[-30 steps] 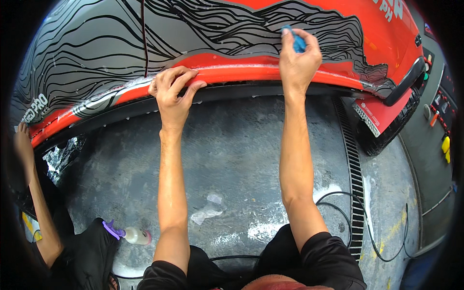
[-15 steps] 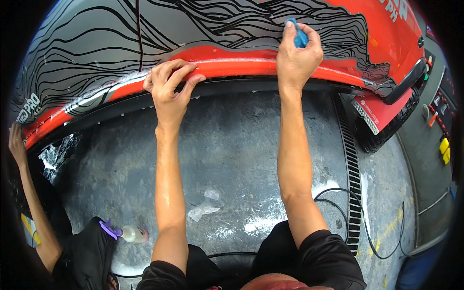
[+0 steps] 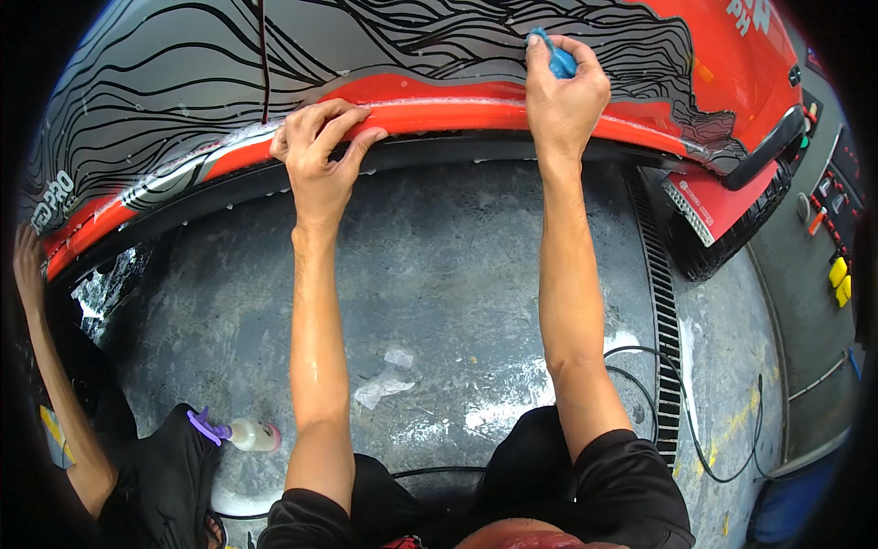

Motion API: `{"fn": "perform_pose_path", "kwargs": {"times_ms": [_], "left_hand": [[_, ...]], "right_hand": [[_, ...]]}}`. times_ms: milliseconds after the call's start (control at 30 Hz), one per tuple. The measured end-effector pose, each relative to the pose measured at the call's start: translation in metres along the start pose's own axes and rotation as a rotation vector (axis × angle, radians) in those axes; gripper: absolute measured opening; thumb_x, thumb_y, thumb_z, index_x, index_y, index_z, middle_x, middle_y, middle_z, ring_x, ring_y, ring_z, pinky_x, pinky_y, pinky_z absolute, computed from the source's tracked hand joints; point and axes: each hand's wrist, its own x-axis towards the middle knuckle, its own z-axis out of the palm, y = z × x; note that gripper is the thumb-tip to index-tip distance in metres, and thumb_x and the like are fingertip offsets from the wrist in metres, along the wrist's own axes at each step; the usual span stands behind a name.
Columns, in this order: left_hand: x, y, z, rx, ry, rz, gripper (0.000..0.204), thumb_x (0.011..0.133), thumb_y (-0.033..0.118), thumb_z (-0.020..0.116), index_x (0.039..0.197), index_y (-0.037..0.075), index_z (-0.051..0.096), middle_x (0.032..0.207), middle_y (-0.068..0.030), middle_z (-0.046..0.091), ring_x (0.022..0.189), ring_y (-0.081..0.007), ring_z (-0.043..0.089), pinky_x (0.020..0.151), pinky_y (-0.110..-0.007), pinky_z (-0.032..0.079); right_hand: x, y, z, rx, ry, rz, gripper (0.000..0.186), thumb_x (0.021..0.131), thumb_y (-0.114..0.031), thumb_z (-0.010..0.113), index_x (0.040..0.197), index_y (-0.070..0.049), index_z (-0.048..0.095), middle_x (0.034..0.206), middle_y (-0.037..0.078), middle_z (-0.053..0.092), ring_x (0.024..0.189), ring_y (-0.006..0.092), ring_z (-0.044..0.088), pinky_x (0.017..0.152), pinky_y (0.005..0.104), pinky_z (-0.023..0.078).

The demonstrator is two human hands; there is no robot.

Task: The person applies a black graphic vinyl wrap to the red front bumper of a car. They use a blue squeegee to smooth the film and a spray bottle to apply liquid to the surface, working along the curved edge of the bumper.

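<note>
A vehicle's lower side panel fills the upper view, with a grey and black wavy-line graphic (image 3: 174,73) above a red edge strip (image 3: 448,114) streaked with whitish film. My left hand (image 3: 320,156) rests on that strip, fingers bent and apart, thumb separate, holding nothing. My right hand (image 3: 567,101) pinches a blue pad or cloth (image 3: 560,62) against the graphic just above the strip, toward its jagged right end. The pad is partly hidden by my fingers.
At far left a co-worker's hand (image 3: 29,274) touches the panel. A purple-topped spray bottle (image 3: 251,435) is by their leg. Below me are a floor drain (image 3: 663,366), a black hose (image 3: 695,439) and plastic scraps (image 3: 384,384). A tyre (image 3: 732,247) and tool board (image 3: 832,210) are right.
The whole scene has shifted slightly upward in view. My right hand has moved a little left on the panel; my left hand stays on the strip. The co-worker's hand has shifted slightly left.
</note>
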Motion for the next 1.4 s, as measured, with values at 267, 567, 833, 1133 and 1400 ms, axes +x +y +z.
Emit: {"fn": "perform_pose_path", "kwargs": {"times_ms": [267, 567, 833, 1133, 1400], "left_hand": [[0.000, 0.001, 0.000, 0.001, -0.014, -0.014, 0.035, 0.076, 0.030, 0.093, 0.107, 0.016, 0.084, 0.111, 0.0040, 0.074, 0.110, -0.0190, 0.063, 0.100, -0.038, 0.040], [0.000, 0.002, -0.002, 0.008, -0.023, -0.021, 0.035, 0.076, 0.031, 0.093, 0.107, 0.017, 0.084, 0.111, 0.0046, 0.074, 0.110, -0.0188, 0.063, 0.101, -0.038, 0.038], [0.000, 0.001, 0.001, 0.000, -0.010, -0.012, 0.035, 0.076, 0.031, 0.093, 0.107, 0.017, 0.084, 0.111, 0.0043, 0.074, 0.110, -0.0190, 0.063, 0.101, -0.038, 0.038], [0.001, -0.002, 0.001, -0.016, 0.011, 0.019, 0.035, 0.076, 0.029, 0.093, 0.107, 0.015, 0.084, 0.109, 0.0040, 0.074, 0.108, -0.0183, 0.063, 0.099, -0.037, 0.041], [0.000, -0.001, 0.000, -0.006, -0.010, -0.006, 0.035, 0.076, 0.029, 0.093, 0.108, 0.016, 0.084, 0.109, 0.0039, 0.074, 0.108, -0.0183, 0.063, 0.100, -0.037, 0.040]], "right_hand": [[0.007, -0.005, -0.003, 0.014, 0.015, 0.107, 0.028, 0.090, -0.023, 0.082, 0.095, 0.004, 0.076, 0.078, 0.014, 0.074, 0.071, 0.0226, 0.072, 0.070, 0.0377, 0.058], [0.009, -0.007, -0.006, -0.018, -0.026, 0.080, 0.030, 0.087, -0.025, 0.083, 0.094, 0.003, 0.077, 0.077, 0.015, 0.074, 0.070, 0.0238, 0.073, 0.069, 0.0387, 0.057], [0.012, -0.008, -0.011, -0.061, -0.042, 0.080, 0.030, 0.087, -0.026, 0.082, 0.095, 0.002, 0.078, 0.076, 0.015, 0.074, 0.070, 0.0252, 0.073, 0.069, 0.0382, 0.057], [0.015, -0.007, -0.011, -0.011, -0.036, 0.024, 0.029, 0.087, -0.024, 0.083, 0.094, 0.004, 0.078, 0.070, 0.011, 0.073, 0.063, 0.0183, 0.070, 0.067, 0.0340, 0.057], [0.032, 0.024, -0.018, 0.399, 0.056, 0.214, 0.022, 0.092, -0.013, 0.084, 0.101, 0.003, 0.071, 0.077, 0.000, 0.067, 0.065, 0.0059, 0.059, 0.058, 0.0228, 0.047]]}}
